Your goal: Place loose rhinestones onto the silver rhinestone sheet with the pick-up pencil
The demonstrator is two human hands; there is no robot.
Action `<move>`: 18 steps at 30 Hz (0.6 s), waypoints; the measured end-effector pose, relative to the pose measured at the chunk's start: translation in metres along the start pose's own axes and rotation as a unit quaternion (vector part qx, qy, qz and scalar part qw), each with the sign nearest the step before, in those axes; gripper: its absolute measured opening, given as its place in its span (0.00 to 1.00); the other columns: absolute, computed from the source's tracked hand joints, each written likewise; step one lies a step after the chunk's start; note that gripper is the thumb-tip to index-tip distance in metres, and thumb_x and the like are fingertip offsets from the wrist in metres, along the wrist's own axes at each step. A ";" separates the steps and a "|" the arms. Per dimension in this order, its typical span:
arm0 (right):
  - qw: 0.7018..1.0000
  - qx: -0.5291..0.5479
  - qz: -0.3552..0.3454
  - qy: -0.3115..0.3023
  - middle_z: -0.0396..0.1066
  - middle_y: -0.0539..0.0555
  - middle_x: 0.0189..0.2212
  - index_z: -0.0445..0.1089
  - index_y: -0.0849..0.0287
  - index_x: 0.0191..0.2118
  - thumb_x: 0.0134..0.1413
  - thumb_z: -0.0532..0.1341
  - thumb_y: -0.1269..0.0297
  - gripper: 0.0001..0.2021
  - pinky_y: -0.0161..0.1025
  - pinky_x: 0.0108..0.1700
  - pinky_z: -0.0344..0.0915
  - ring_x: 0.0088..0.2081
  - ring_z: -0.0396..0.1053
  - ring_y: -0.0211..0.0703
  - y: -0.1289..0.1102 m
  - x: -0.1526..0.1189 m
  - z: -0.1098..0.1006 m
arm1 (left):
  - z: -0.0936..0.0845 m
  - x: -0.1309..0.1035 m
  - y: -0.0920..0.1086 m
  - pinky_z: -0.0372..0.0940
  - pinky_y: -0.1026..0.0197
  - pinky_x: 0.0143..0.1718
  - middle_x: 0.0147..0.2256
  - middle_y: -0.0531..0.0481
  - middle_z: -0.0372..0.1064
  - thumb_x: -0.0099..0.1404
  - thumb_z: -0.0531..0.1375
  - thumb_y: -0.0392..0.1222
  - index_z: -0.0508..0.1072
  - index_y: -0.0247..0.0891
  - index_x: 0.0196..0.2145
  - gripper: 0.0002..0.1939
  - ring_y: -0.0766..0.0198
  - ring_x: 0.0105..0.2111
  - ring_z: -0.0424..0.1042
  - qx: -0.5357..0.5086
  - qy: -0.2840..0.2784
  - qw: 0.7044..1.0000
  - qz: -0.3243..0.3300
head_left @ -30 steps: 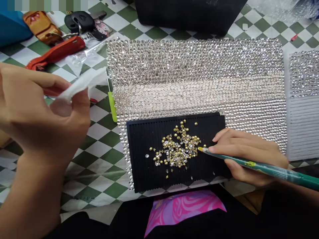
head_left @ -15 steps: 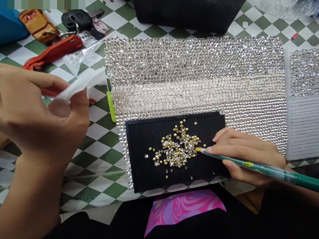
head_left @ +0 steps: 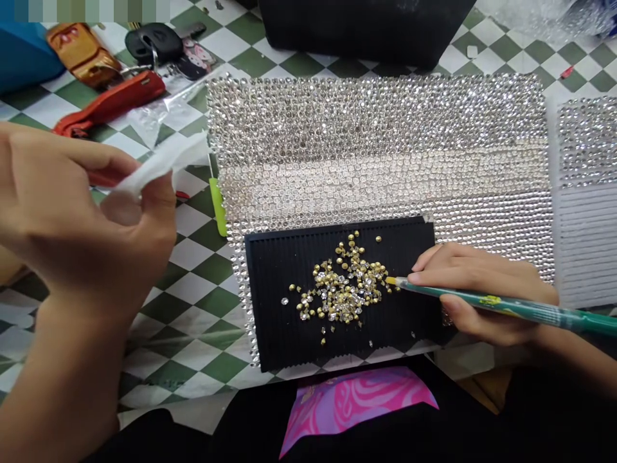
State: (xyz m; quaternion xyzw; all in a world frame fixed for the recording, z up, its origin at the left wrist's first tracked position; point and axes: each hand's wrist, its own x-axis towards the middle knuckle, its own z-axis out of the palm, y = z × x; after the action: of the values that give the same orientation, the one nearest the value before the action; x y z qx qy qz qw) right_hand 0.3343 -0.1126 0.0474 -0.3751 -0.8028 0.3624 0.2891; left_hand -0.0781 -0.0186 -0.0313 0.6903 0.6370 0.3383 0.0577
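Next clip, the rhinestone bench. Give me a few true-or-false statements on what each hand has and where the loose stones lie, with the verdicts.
1. The right hand has a green pen in its grip, tip at the edge of the loose stones. True.
2. The loose stones lie in a white bowl. False: they lie scattered on a black ridged tray.
3. The left hand pinches a white scrap above the checkered cloth. True.
4. The black tray rests on bare floor. False: it lies on the near edge of a rhinestone-covered sheet.
5. Red pliers lie at the far left near a key fob. True.
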 end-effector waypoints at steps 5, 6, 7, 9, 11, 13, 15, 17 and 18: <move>1.000 0.008 0.007 0.024 0.73 0.55 0.34 0.72 0.63 0.47 0.60 0.56 0.73 0.11 0.34 0.41 0.72 0.39 0.72 0.35 0.002 -0.004 0.004 | -0.002 0.002 0.017 0.63 0.32 0.49 0.38 0.41 0.67 0.60 0.60 0.53 0.72 0.34 0.42 0.20 0.35 0.48 0.68 0.115 0.023 0.989 0.095; 1.000 0.010 0.006 0.024 0.73 0.55 0.34 0.71 0.63 0.47 0.60 0.56 0.73 0.12 0.34 0.41 0.72 0.39 0.72 0.34 0.003 -0.005 0.004 | -0.003 0.003 0.025 0.65 0.33 0.47 0.38 0.40 0.67 0.62 0.58 0.53 0.72 0.33 0.42 0.20 0.36 0.47 0.69 0.127 0.017 0.986 0.107; 1.000 0.011 0.007 0.023 0.73 0.55 0.34 0.71 0.63 0.47 0.60 0.56 0.73 0.12 0.34 0.41 0.72 0.39 0.72 0.34 0.003 -0.005 0.005 | -0.004 0.003 0.032 0.65 0.34 0.46 0.39 0.39 0.68 0.63 0.57 0.52 0.72 0.31 0.43 0.20 0.36 0.46 0.70 0.138 0.010 0.983 0.117; 1.000 0.012 0.005 0.018 0.73 0.55 0.35 0.71 0.62 0.48 0.60 0.56 0.74 0.13 0.34 0.41 0.72 0.39 0.72 0.34 0.003 -0.004 0.004 | -0.005 0.005 0.044 0.67 0.37 0.45 0.41 0.37 0.69 0.65 0.56 0.47 0.73 0.29 0.46 0.19 0.37 0.46 0.71 0.158 -0.012 0.979 0.127; 1.000 0.011 0.001 0.017 0.73 0.55 0.35 0.70 0.62 0.48 0.59 0.56 0.75 0.13 0.34 0.41 0.72 0.39 0.71 0.34 0.004 -0.004 0.004 | -0.005 0.007 0.049 0.68 0.41 0.42 0.40 0.36 0.71 0.65 0.56 0.43 0.74 0.27 0.46 0.19 0.40 0.43 0.72 0.145 -0.006 0.975 0.170; 1.000 0.009 -0.008 0.017 0.73 0.55 0.34 0.70 0.63 0.49 0.59 0.56 0.75 0.13 0.34 0.41 0.72 0.39 0.71 0.34 0.004 -0.003 0.003 | -0.004 0.009 0.048 0.69 0.45 0.38 0.38 0.36 0.71 0.64 0.56 0.42 0.74 0.26 0.46 0.18 0.45 0.39 0.73 0.127 0.015 0.968 0.218; 1.000 0.006 -0.015 0.014 0.73 0.55 0.34 0.70 0.63 0.49 0.58 0.56 0.76 0.14 0.34 0.40 0.72 0.38 0.71 0.34 0.005 -0.002 0.003 | -0.002 0.010 0.044 0.68 0.47 0.38 0.37 0.37 0.72 0.63 0.56 0.41 0.74 0.26 0.46 0.18 0.49 0.36 0.72 0.123 0.021 0.962 0.241; 1.000 -0.001 -0.014 0.010 0.73 0.55 0.34 0.70 0.63 0.48 0.58 0.57 0.76 0.13 0.33 0.40 0.72 0.38 0.71 0.34 0.005 -0.001 0.003 | -0.001 0.011 0.041 0.68 0.49 0.38 0.37 0.38 0.72 0.64 0.57 0.41 0.74 0.28 0.47 0.18 0.51 0.34 0.71 0.122 0.008 0.960 0.252; 1.000 -0.004 -0.013 0.009 0.73 0.55 0.34 0.70 0.63 0.48 0.58 0.57 0.75 0.13 0.33 0.41 0.72 0.38 0.71 0.34 0.005 -0.001 0.003 | 0.000 0.012 0.041 0.68 0.49 0.38 0.37 0.39 0.72 0.65 0.57 0.42 0.74 0.29 0.48 0.18 0.52 0.34 0.71 0.117 -0.003 0.959 0.258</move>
State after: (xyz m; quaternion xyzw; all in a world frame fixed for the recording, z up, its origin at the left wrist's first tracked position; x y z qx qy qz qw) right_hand 0.3344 -0.1125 0.0415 -0.3693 -0.8061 0.3521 0.2998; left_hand -0.0443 -0.0150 -0.0054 0.8340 0.4723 0.2627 -0.1114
